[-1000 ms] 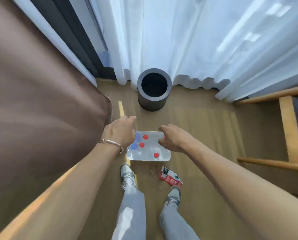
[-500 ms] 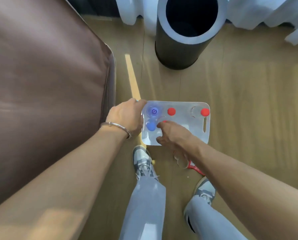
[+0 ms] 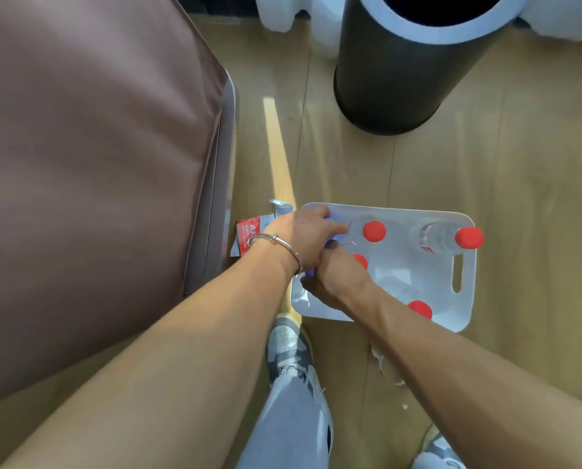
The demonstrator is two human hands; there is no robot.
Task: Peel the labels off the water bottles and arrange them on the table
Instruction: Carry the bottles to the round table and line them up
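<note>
Since half a second earlier, the left hand [image 3: 305,240] had slid from the tray's 9 o'clock edge to the tray's 10 o'clock corner. It now covered a blue-capped bottle [image 3: 337,237], and the right hand [image 3: 333,282] had tucked in under the left wrist. The left fingers lay curled over that bottle's top, apparently gripping it to steady or lift it. The right hand's fingers were hidden, so whether it pinched anything could not be told. It probably sat low to reach the bottle's side, where a label would be.

The other bottles stood in the white tray [image 3: 394,213], which kept them together on the floor [image 3: 519,164]. A red-capped bottle [image 3: 374,230] stood just beside the left fingertips. A tilted bottle [image 3: 438,237], its label on, leaned at the tray's 2 o'clock corner. Peeled labels [image 3: 249,231] lay on the floor at the tray's 9 o'clock, likely dropped within arm's reach. A black bin [image 3: 394,79] stood at 12 o'clock, well apart, and a shoe [image 3: 288,346] at 6 o'clock. No worktop was in view, so arranging seemed some way off.
</note>
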